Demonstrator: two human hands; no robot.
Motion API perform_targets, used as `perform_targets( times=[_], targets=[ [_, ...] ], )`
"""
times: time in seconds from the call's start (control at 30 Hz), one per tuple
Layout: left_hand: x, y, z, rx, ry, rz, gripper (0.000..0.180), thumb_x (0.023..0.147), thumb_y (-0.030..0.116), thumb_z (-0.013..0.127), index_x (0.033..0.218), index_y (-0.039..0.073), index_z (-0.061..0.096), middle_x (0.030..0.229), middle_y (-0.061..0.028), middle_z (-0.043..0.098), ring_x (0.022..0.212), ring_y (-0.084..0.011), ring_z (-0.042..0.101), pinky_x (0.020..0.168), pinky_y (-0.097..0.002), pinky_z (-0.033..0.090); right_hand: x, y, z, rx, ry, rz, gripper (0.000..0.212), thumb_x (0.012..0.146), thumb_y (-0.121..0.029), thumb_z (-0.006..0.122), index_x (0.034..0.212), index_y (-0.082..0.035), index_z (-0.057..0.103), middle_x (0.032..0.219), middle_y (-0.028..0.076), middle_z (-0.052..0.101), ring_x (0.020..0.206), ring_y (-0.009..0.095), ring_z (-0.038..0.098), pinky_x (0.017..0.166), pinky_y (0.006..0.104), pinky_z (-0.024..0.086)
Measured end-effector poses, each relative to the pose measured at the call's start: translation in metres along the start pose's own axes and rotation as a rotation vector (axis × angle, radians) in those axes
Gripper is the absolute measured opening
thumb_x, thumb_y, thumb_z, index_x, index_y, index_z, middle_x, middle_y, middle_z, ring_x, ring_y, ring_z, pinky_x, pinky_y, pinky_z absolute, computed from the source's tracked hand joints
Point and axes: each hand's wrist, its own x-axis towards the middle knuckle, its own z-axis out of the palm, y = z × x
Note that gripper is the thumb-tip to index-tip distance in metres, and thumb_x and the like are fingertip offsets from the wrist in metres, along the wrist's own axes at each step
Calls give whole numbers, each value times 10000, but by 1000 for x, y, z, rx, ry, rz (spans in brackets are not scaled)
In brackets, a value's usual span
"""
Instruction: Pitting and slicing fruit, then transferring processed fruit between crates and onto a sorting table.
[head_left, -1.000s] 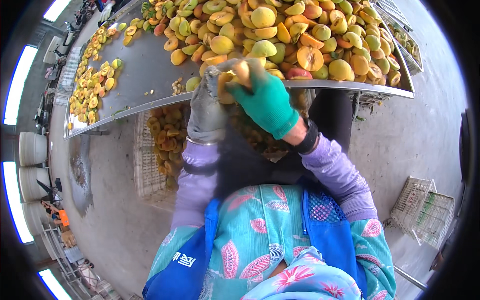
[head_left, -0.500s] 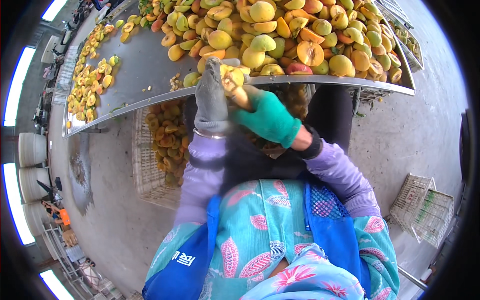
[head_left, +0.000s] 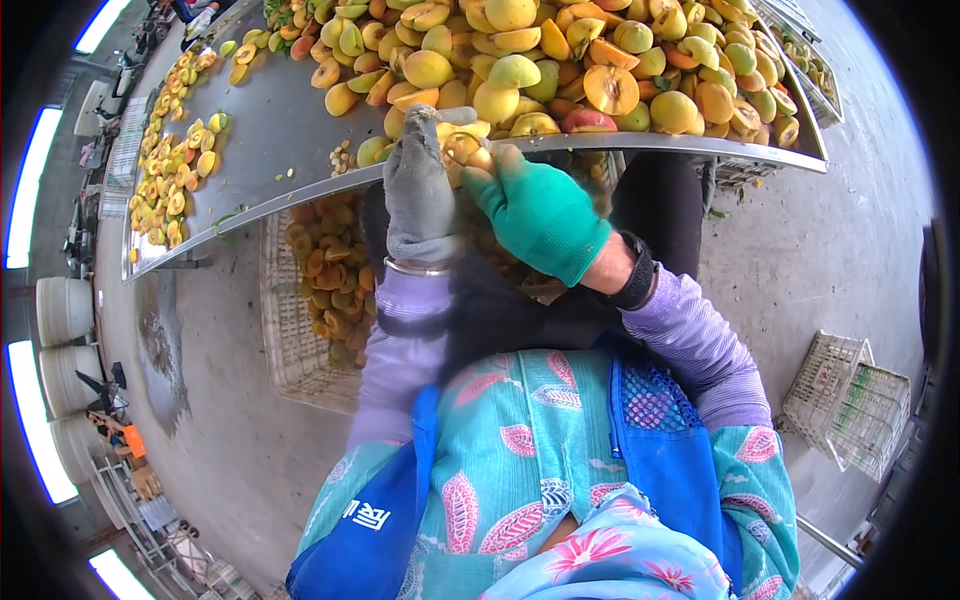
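My left hand [head_left: 418,190], in a grey glove, is closed around a cut yellow peach half [head_left: 462,150] at the near edge of the metal table. The cut face is turned toward my right hand [head_left: 545,215], which wears a green glove with bare fingertips. Its thumb and fingers are bent in against the peach half; whatever they pinch is too small and covered to name. Just beyond both hands lies a large heap of whole and halved peaches [head_left: 612,90] on the table [head_left: 290,120].
Smaller halves [head_left: 185,185] are spread over the table's left end. Below the table, a crate [head_left: 285,340] with peach halves [head_left: 335,280] stands by my legs. White crates [head_left: 845,405] lie on the floor at right; pale tubs [head_left: 65,305] stand far left. The table's raised rim [head_left: 330,185] runs before me.
My right hand has shifted slightly right and turned, its fingertips now higher against the peach half. The left hand keeps its hold and has hardly moved.
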Motion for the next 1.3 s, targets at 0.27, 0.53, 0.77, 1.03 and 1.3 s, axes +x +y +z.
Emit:
perform_targets(
  times=[0.27, 0.53, 0.77, 1.03, 1.3],
  targets=[
    [10, 13, 2, 215, -69, -13, 403, 930, 357, 463, 1009, -16, 596, 848, -83, 617, 686, -154, 573, 667, -262, 469, 11, 14, 17, 136, -37, 19, 338, 911, -314, 486, 890, 23, 479, 573, 210, 534, 540, 371, 559, 478, 450, 423],
    [8, -12, -49, 1436, -159, 326, 310, 917, 151, 436, 1179, -11, 473, 1157, -197, 526, 1066, -340, 508, 903, -401, 422, -7, 28, 76, 1341, 59, 165, 333, 949, -259, 412, 1086, 13, 548, 1033, 154, 587, 938, 169, 551, 788, 313, 451],
    [33, 9, 10, 314, -501, -57, 381, 959, 352, 391, 870, 20, 555, 774, -57, 520, 647, -141, 511, 593, -256, 439, -7, -22, -19, 1219, -129, 577, 486, 948, -448, 355, 785, -38, 558, 546, 49, 510, 339, 174, 453, 338, 310, 379],
    [36, 6, 38, 219, -459, 49, 375, 957, 357, 393, 866, 32, 556, 746, -44, 510, 597, -133, 501, 557, -238, 430, 12, -23, -20, 1312, -120, 691, 427, 917, -482, 399, 741, -104, 489, 458, 34, 426, 322, 146, 404, 301, 291, 329],
    [23, 31, 44, 185, -510, -71, 346, 950, 289, 361, 902, -13, 523, 846, -97, 543, 674, -182, 518, 675, -313, 443, 7, -25, -25, 1997, -370, 658, 368, 921, -440, 408, 754, -120, 478, 496, 9, 455, 339, 133, 437, 292, 266, 349]
  ],
)
